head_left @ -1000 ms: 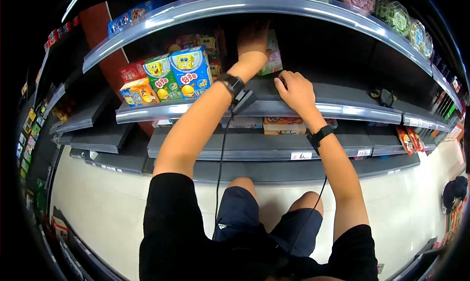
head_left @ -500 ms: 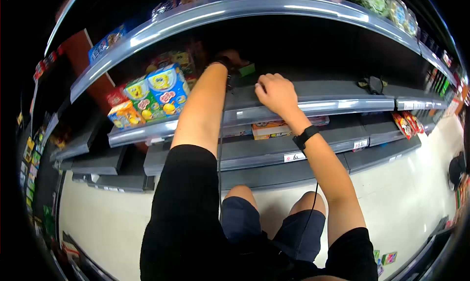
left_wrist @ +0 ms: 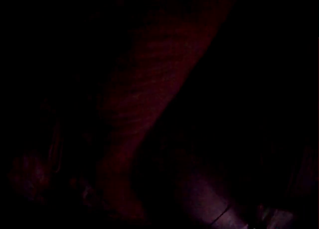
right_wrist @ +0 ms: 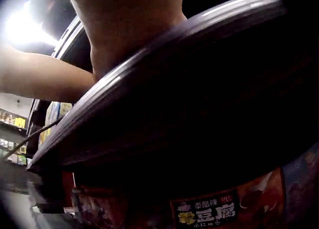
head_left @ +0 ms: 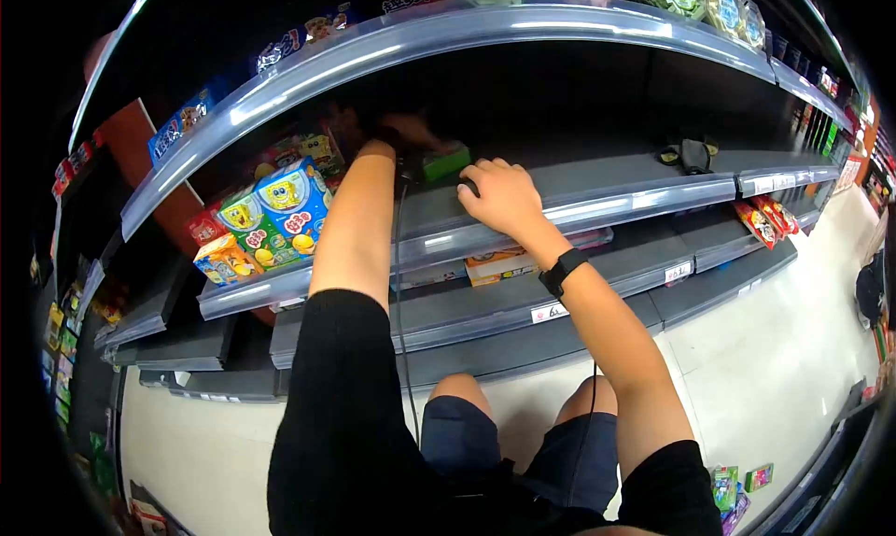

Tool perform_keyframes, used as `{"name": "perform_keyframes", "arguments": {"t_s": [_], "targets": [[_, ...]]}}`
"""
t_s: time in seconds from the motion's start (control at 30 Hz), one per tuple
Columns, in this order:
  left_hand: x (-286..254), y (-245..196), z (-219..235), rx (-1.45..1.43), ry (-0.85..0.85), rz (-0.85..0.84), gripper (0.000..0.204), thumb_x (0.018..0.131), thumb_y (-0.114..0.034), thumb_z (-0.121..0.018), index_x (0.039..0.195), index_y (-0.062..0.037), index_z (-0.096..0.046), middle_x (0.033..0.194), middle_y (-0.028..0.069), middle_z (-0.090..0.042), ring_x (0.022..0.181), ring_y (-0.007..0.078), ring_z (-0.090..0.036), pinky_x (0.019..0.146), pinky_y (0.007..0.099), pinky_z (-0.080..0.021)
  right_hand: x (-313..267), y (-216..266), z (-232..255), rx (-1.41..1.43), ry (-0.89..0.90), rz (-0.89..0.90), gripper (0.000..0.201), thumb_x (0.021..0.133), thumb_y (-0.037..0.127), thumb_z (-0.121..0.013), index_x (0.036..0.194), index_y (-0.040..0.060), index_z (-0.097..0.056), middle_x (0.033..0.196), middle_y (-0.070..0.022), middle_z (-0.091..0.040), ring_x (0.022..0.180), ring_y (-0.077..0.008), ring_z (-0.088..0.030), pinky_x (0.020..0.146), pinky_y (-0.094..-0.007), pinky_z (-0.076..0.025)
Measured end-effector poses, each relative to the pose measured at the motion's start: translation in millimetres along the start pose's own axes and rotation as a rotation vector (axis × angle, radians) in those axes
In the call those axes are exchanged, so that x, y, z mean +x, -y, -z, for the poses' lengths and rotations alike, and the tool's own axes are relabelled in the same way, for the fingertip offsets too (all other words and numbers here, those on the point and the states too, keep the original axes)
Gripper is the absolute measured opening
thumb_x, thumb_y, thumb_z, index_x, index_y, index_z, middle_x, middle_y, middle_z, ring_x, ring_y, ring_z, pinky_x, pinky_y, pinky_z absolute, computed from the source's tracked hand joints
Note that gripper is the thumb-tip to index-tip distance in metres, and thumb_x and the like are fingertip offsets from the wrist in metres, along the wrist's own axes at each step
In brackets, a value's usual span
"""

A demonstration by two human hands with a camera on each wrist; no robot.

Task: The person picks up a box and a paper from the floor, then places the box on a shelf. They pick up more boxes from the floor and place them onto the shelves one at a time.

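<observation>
My left hand [head_left: 411, 130] reaches deep under the upper shelf, in shadow. Its fingers are right at the top of a green box [head_left: 446, 162] on the middle shelf; shadow hides their grip. The left wrist view is almost black, with only a dim reddish patch of skin. My right hand [head_left: 504, 195] rests on the front of the middle shelf [head_left: 597, 190], fingers loosely bent, close to the green box. In the right wrist view the right hand [right_wrist: 134, 30] lies over the shelf's clear edge strip. Left of my left arm stand a blue cartoon snack box [head_left: 297, 204] and a green one [head_left: 247, 223].
An orange box [head_left: 495, 267] lies on the lower shelf. A dark strapped object [head_left: 693, 155] sits farther right on the middle shelf, and red packets [head_left: 765, 220] hang below it. The upper shelf edge [head_left: 467, 36] overhangs my left arm. Cables trail from both wrists.
My left hand has gone deeper and leftward into the shelf. The box beside it showed a pale face earlier and now shows mainly green. My right hand stays at the shelf front.
</observation>
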State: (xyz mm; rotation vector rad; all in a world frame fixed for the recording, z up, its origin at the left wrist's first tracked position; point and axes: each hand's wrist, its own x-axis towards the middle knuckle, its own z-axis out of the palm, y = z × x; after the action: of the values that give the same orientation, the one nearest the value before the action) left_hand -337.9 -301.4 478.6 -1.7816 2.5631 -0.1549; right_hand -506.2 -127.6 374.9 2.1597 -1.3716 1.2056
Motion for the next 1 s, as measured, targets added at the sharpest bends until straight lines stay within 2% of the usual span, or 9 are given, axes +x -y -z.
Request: {"name": "perform_keyframes", "arguments": {"t_s": [0.17, 0.3, 0.43, 0.53, 0.73, 0.77, 0.83, 0.9, 1.0], "targets": [[8.4, -1.7, 8.2, -0.195, -0.038, -0.170, 0.128, 0.055, -0.062, -0.082, 0.152, -0.0073, -0.021, 0.153, 0.0218, -0.029, 0.141, 0.0343, -0.030, 0.116, 0.0450, -0.026, 1.2, -0.6, 2.8, -0.038, 0.188, -0.053, 0.038, 0.086, 0.035, -0.052, 0.102, 0.0076, -0.072, 0.105, -0.0093, -0.068, 0.103, -0.0262, -0.059, 0.090, -0.0410, -0.043], [34.4, 10.3, 15.3, -0.121, -0.070, -0.207, 0.115, 0.058, -0.056, -0.083, 0.147, -0.0048, -0.032, 0.146, 0.0227, -0.041, 0.135, 0.0358, -0.040, 0.111, 0.0434, -0.034, 0.4, -2.7, -3.7, -0.014, 0.178, -0.064, 0.041, 0.086, 0.039, -0.048, 0.092, 0.0061, -0.073, 0.101, -0.0125, -0.068, 0.104, -0.0268, -0.060, 0.090, -0.0444, -0.041], [24.8, 4.9, 30.3, -0.053, -0.052, -0.082, 0.105, 0.058, -0.053, -0.084, 0.141, -0.0026, -0.042, 0.141, 0.0234, -0.047, 0.130, 0.0386, -0.045, 0.108, 0.0444, -0.037, 2.2, -4.1, -3.4, -0.028, 0.234, -0.065, 0.042, 0.086, 0.039, -0.048, 0.095, 0.0061, -0.072, 0.103, -0.0137, -0.068, 0.105, -0.0268, -0.059, 0.090, -0.0438, -0.041], [19.4, 0.7, 38.4, 0.047, -0.009, -0.191, 0.114, 0.061, -0.047, -0.082, 0.150, -0.0039, -0.024, 0.151, 0.0207, -0.034, 0.138, 0.0356, -0.035, 0.115, 0.0426, -0.029, 1.8, -4.9, -1.5, -0.025, 0.250, -0.053, 0.043, 0.086, 0.040, -0.049, 0.099, 0.0061, -0.072, 0.105, -0.0142, -0.068, 0.106, -0.0268, -0.060, 0.090, -0.0434, -0.041], [26.9, 9.1, 32.9, -0.035, -0.333, -0.444, 0.076, 0.080, -0.011, -0.062, 0.149, -0.0192, -0.031, 0.154, 0.0160, -0.031, 0.141, 0.0347, -0.031, 0.117, 0.0434, -0.027, -0.3, -6.2, -3.2, 0.011, 0.192, -0.030, 0.042, 0.086, 0.038, -0.050, 0.107, 0.0094, -0.072, 0.109, -0.0116, -0.068, 0.106, -0.0264, -0.061, 0.091, -0.0434, -0.042], [15.0, 2.4, 36.5, 0.040, -0.301, -0.322, 0.066, 0.085, 0.004, -0.049, 0.145, -0.0240, -0.040, 0.153, 0.0145, -0.033, 0.140, 0.0338, -0.032, 0.117, 0.0438, -0.027, 0.3, -5.4, -1.1, 0.014, 0.194, -0.037, 0.041, 0.086, 0.037, -0.050, 0.106, 0.0097, -0.072, 0.108, -0.0112, -0.069, 0.105, -0.0265, -0.061, 0.091, -0.0437, -0.042], [52.8, 35.3, 8.4, -0.122, -0.370, -0.267, 0.062, 0.087, 0.005, -0.046, 0.143, -0.0231, -0.043, 0.153, 0.0136, -0.033, 0.140, 0.0333, -0.033, 0.117, 0.0447, -0.027, 0.3, -2.9, 1.5, 0.026, 0.198, -0.054, 0.039, 0.085, 0.036, -0.050, 0.104, 0.0103, -0.073, 0.106, -0.0105, -0.069, 0.104, -0.0267, -0.062, 0.091, -0.0441, -0.042], [41.9, 46.9, 11.7, -0.196, -0.352, -0.339, 0.055, 0.092, -0.002, -0.044, 0.142, -0.0238, -0.043, 0.153, 0.0125, -0.033, 0.140, 0.0320, -0.032, 0.118, 0.0454, -0.025, -0.6, -4.8, -1.8, 0.032, 0.154, -0.043, 0.038, 0.084, 0.035, -0.050, 0.100, 0.0099, -0.074, 0.103, -0.0103, -0.070, 0.102, -0.0267, -0.062, 0.090, -0.0446, -0.043], [24.5, 47.9, 17.1, -0.287, -0.362, -0.103, 0.053, 0.094, -0.009, -0.046, 0.144, -0.0257, -0.040, 0.154, 0.0120, -0.032, 0.141, 0.0314, -0.032, 0.118, 0.0454, -0.024, -0.1, -4.7, -3.6, 0.037, 0.134, -0.044, 0.036, 0.084, 0.034, -0.050, 0.097, 0.0097, -0.074, 0.100, -0.0102, -0.070, 0.099, -0.0269, -0.063, 0.089, -0.0448, -0.043]]}}
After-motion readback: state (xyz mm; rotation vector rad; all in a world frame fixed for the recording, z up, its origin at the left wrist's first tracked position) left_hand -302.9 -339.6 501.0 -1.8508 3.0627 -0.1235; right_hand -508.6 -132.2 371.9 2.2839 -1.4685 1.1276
